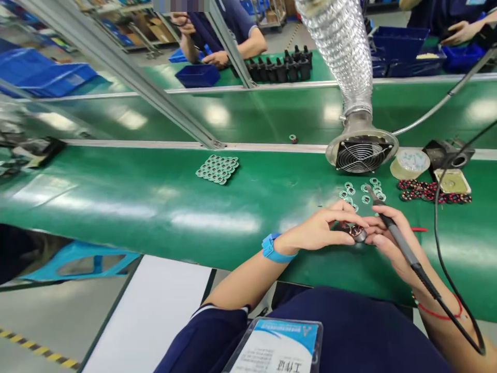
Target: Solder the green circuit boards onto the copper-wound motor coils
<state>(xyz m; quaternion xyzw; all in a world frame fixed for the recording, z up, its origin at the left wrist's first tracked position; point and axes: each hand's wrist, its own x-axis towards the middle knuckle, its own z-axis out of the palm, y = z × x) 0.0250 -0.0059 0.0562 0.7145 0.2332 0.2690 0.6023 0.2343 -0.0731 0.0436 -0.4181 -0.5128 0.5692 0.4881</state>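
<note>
My left hand [328, 226], with a blue wristband, has its thumb and fingers closed on a small round dark part with copper-coloured wires [357, 233]. From the other side, fingertips of my right hand [398, 248] come up against that part; whether they press on it I cannot tell. A soldering iron [402, 241] lies across my right hand, its tip angled away from me over loose round green boards [365, 199]. Its black cable runs down past my right wrist. Beside my right hand lies a thin red item [419, 229], partly hidden.
A block of round green boards [217, 169] lies left on the green bench. Above the loose boards hangs a fume fan [360, 155]. To the right are a tub [410, 163], a sponge tray [452, 181] and red-black coils [417, 190]. People work across the bench.
</note>
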